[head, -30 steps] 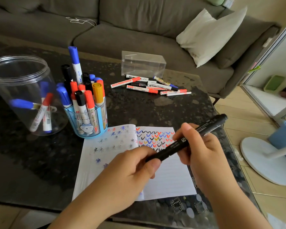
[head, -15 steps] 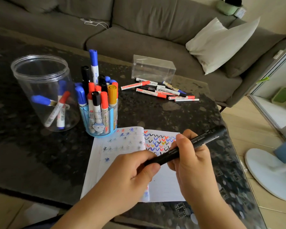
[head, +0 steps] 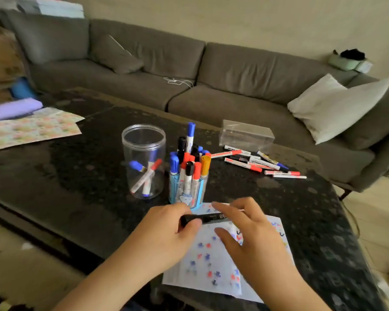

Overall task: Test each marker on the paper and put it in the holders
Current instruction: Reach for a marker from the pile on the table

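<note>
Both hands sit low in the frame, over the notebook page (head: 213,265) that's covered in little red and blue test marks. The left hand (head: 166,234) has its fingers and thumb curled round one end of a black marker (head: 203,218), which lies roughly level across the top of the page. The right hand (head: 252,234) is at about 3 o'clock from that marker, fingers spread and fairly straight; it looks like they're touching or barely off the other end, but the blur makes it hard to call, and it isn't gripping anything.

Just past the marker at 12 o'clock is the blue pen holder (head: 184,189), packed with upright markers in blue, red, black and one orange cap. At 10 o'clock from that stands the clear plastic jar (head: 144,160) with a few markers leaning inside. Out at 1 o'clock a loose pile of markers (head: 256,163) lies on the dark speckled table (head: 88,176), right in front of a clear plastic box (head: 247,135). Patterned paper sheets (head: 32,129) are way over at 10 o'clock, and a grey sofa (head: 234,72) with a pale cushion (head: 337,106) runs behind.
</note>
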A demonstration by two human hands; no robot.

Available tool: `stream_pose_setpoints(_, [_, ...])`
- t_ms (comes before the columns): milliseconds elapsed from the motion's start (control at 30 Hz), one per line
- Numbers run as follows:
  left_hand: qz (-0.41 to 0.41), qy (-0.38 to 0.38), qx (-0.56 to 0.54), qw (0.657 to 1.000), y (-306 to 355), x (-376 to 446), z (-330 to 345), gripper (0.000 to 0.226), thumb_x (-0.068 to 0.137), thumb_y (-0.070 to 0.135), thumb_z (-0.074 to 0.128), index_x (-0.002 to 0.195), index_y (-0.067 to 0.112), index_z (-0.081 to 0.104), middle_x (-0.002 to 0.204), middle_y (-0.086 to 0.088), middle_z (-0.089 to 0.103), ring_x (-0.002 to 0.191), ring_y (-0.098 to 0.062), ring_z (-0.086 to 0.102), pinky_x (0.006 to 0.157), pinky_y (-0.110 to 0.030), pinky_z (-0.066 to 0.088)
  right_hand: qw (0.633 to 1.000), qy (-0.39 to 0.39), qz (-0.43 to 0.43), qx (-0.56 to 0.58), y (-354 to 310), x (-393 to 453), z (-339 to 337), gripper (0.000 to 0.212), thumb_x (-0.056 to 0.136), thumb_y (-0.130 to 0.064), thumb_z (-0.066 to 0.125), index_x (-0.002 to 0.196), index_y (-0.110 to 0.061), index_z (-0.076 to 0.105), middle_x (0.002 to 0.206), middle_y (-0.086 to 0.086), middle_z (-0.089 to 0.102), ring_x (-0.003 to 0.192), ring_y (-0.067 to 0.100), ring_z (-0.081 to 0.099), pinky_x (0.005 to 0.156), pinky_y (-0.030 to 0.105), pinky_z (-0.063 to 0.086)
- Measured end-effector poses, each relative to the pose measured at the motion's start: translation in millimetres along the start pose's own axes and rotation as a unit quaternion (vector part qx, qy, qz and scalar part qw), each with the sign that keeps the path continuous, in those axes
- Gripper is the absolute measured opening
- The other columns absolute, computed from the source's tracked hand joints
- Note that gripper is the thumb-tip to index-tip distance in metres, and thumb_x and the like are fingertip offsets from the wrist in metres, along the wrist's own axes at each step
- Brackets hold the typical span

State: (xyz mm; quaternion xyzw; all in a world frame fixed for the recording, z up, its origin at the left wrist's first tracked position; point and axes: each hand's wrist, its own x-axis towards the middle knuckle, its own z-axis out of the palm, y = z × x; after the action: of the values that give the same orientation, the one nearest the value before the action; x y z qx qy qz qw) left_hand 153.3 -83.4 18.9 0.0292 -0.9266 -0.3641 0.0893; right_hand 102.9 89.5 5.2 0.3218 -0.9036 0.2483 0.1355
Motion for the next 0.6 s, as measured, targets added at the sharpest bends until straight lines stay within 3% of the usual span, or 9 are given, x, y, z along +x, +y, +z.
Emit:
stream_pose_setpoints(133, [0.023, 0.057, 0.045, 0.997, -14, -11, -34, 0.018, 0.089, 0.036, 0.055, 0.074, 0.026, 0.056, 0.058, 0.009, 0.052, 0.062, -0.001, 0.053, 0.053, -0.013, 0.036, 0.992, -0.046, -0.112, 0.040, -38, 35, 23, 0.024, 0.079, -0.029, 0.066, 0.103, -0.024, 0.067, 0.095, -0.008, 0.059, 0.079, 0.009, 0.062, 0.064, 0.021, 0.054])
stream_pose_setpoints(233, [0.007, 0.088, 0.030, 0.996, -30, -13, -61, 0.014, 0.086, 0.039, 0.056, 0.092, 0.027, 0.061, 0.072, 0.012, 0.059, 0.068, -0.001, 0.055, 0.058, -0.011, 0.040, 0.988, -0.024, -0.142, 0.056, -59, 62, 26, 0.019, 0.083, -0.025, 0.065, 0.100, -0.020, 0.067, 0.091, -0.005, 0.062, 0.076, 0.010, 0.061, 0.069, 0.016, 0.049])
stream_pose_setpoints(300, [-0.007, 0.108, 0.014, 0.994, -43, -10, -77, 0.031, 0.085, 0.040, 0.057, 0.115, 0.033, 0.056, 0.088, 0.017, 0.063, 0.079, 0.000, 0.058, 0.070, -0.015, 0.047, 0.990, 0.002, -0.109, 0.089, -70, 83, 16, 0.012, 0.087, -0.022, 0.066, 0.097, -0.022, 0.061, 0.088, -0.006, 0.060, 0.074, 0.009, 0.056, 0.068, 0.012, 0.045])
stream_pose_setpoints(367, [-0.024, 0.124, 0.023, 0.992, -55, -4, -89, 0.042, 0.087, 0.039, 0.057, 0.128, 0.036, 0.047, 0.101, 0.019, 0.062, 0.090, -0.002, 0.058, 0.078, -0.020, 0.049, 0.985, 0.050, -0.073, 0.151, -78, 105, 5, 0.021, 0.086, -0.020, 0.066, 0.096, -0.028, 0.049, 0.081, -0.012, 0.059, 0.073, 0.005, 0.058, 0.065, 0.008, 0.042])
stream_pose_setpoints(467, [-0.049, 0.155, 0.039, 0.986, -70, 9, -96, 0.045, 0.089, 0.035, 0.057, 0.132, 0.032, 0.046, 0.113, 0.015, 0.059, 0.096, -0.003, 0.056, 0.077, -0.018, 0.045, 0.964, 0.124, -0.041, 0.233, -89, 140, -5, 0.033, 0.085, -0.013, 0.065, 0.102, -0.030, 0.041, 0.078, -0.018, 0.060, 0.077, -0.003, 0.062, 0.066, 0.004, 0.044])
stream_pose_setpoints(600, [-0.057, 0.173, 0.042, 0.982, -80, 23, -95, 0.041, 0.090, 0.031, 0.058, 0.130, 0.029, 0.048, 0.112, 0.014, 0.060, 0.092, -0.003, 0.058, 0.071, -0.014, 0.041, 0.964, 0.100, -0.031, 0.244, -97, 176, 8, 0.036, 0.088, -0.010, 0.063, 0.109, -0.028, 0.040, 0.080, -0.013, 0.060, 0.074, -0.002, 0.062, 0.063, 0.005, 0.045])
